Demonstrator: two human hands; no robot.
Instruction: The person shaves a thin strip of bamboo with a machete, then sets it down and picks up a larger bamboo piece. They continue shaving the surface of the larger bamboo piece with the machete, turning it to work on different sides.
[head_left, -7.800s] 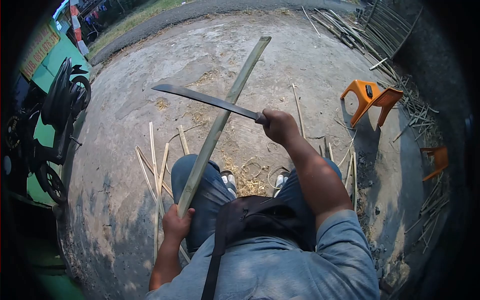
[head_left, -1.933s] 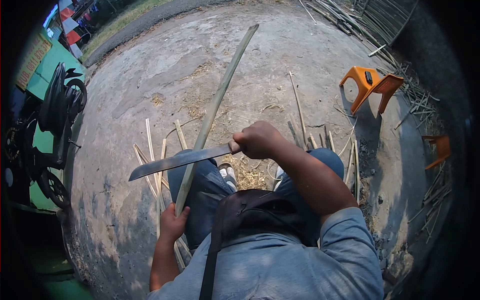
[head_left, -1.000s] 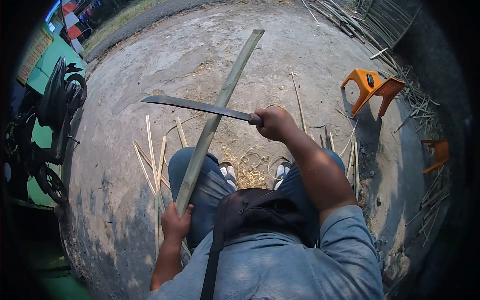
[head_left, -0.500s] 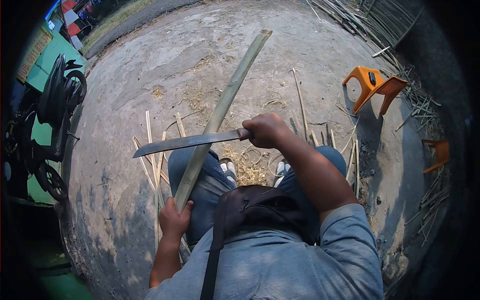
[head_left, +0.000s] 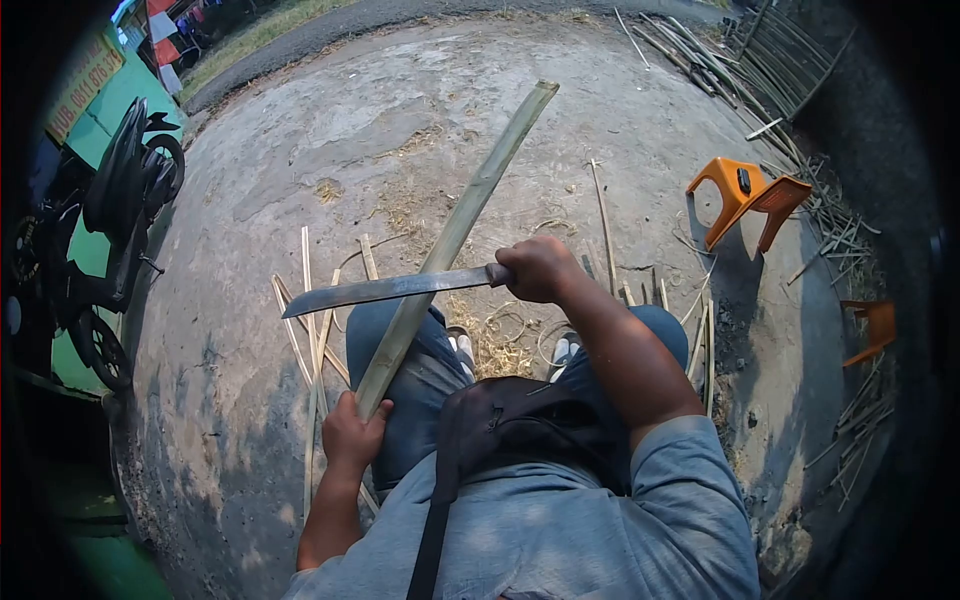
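Observation:
My left hand (head_left: 354,432) is closed round the near end of a long split bamboo strip (head_left: 470,205), beside my left knee. The strip slants up and away to the right, its far end over the ground ahead. In my right hand (head_left: 540,270) is the handle of a machete (head_left: 390,290), fingers wrapped round it. Its long blade points left and lies across the strip a little below the strip's middle, tip past the strip's left side. A black bag (head_left: 540,420) sits at my waist, between my bent knees.
Thin bamboo strips (head_left: 312,350) lie left of my leg, others (head_left: 705,350) on the right. Shavings (head_left: 505,350) cover the ground between my shoes. An orange plastic chair (head_left: 745,200) stands to the right, a motorcycle (head_left: 118,220) to the left. Bamboo poles (head_left: 690,55) are piled at the back right.
The whole view has shifted slightly, scene lower in the frame. Both hands keep their grips, and the machete still crosses the strip at nearly the same place.

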